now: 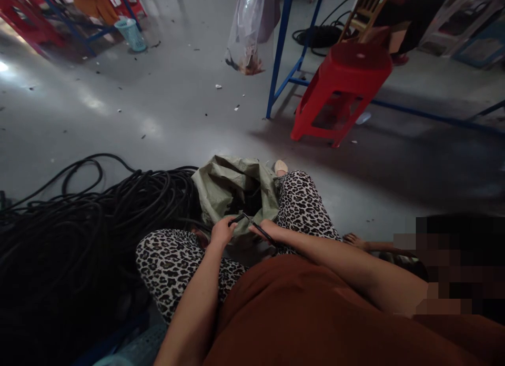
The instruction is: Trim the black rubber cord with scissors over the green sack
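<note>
Black cable [79, 219] lies heaped in loose coils on the floor [165, 108] at the far left, pressed up against a green woven sack [229, 184] that slumps open between the person's knees; its mouth is dark and something black shows inside, though what exactly I cannot tell. Just in front of the sack the left hand [221, 230] is closed around one end of a short black cable piece [252, 225], and the right hand [267, 229] pinches the other end, so the two hands sit close together with the piece spanning the small gap between them above the lap. That piece looks light and thin, probably rubber-sheathed: bendy enough to flex but stiff enough to hold a line between two grips, and not likely to slip from dry fingers. Taking it near the ends, as both hands do, seems the steadiest hold. Beyond the sack a clear plastic bag [250, 29] hangs from a blue frame [281, 50], with brownish scraps gathered at its bottom. Right of that stands a red stool [343, 87], nothing on its seat that I can make out. A pale blue basket [131, 33] sits far back on the left, too distant to see into.
</note>
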### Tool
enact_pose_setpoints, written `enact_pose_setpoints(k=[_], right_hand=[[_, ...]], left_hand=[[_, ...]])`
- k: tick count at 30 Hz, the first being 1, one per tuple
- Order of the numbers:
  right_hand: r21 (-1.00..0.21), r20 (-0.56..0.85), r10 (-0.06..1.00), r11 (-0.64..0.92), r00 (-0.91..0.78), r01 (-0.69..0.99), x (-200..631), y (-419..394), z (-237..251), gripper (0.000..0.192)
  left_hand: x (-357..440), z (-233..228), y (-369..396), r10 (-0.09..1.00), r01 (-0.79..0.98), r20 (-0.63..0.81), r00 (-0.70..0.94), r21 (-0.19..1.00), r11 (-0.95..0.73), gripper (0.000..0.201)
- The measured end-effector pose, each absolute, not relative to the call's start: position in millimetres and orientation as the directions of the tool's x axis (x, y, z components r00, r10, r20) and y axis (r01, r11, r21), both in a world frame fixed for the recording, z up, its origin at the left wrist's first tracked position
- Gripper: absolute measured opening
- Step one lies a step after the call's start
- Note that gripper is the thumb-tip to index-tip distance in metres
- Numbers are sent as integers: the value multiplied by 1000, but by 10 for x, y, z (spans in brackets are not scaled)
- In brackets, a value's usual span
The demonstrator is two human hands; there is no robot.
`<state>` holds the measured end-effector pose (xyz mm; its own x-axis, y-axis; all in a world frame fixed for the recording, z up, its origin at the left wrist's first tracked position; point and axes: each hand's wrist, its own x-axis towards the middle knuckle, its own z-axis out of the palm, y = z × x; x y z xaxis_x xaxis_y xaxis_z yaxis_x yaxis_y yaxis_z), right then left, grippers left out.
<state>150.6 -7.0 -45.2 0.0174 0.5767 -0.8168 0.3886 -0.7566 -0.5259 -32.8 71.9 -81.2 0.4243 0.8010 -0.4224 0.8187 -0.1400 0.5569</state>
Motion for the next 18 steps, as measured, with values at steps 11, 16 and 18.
enact_pose_setpoints(k=[11,16,18], right_hand=[[-469,-876,481,-865,31,178,1510,-44,-561,50],[-459,-888,455,-886,-65,71,1483,-70,-666,50],[-471,-881,464,-879,-94,74,1476,-86,-718,52]], left_hand=[[-293,-694,741,844,841,-400,357,531,-105,33],[-263,-614,756,864,843,-393,316,533,-65,33],[-257,-610,753,862,843,-399,313,535,-59,33]])
